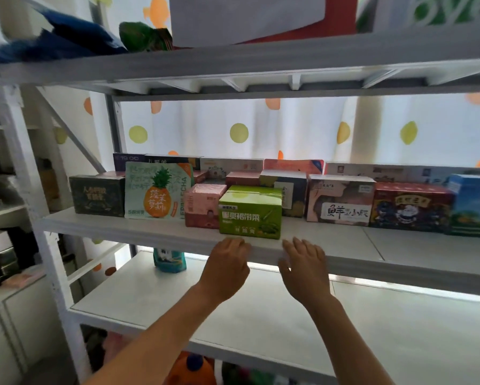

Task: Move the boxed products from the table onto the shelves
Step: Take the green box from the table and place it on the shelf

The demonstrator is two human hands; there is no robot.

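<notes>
A green box (250,213) stands near the front edge of the white middle shelf (344,245), touching a pink box (202,205) on its left. My left hand (226,269) and my right hand (305,269) hover just below and in front of the green box, both empty with fingers loosely apart, at the shelf's front lip. Behind stand several more boxes: a dark green one (97,195), a pineapple-printed packet (157,190), a white and pink box (340,200), a red box (411,207) and a blue box (473,205). The table is out of view.
The shelf below (261,309) holds only a teal pouch (169,259) at its back left. The top shelf (233,62) carries a blue bag, a green bag and a white and red box. An orange bottle (193,369) sits lower down. White cabinets stand left.
</notes>
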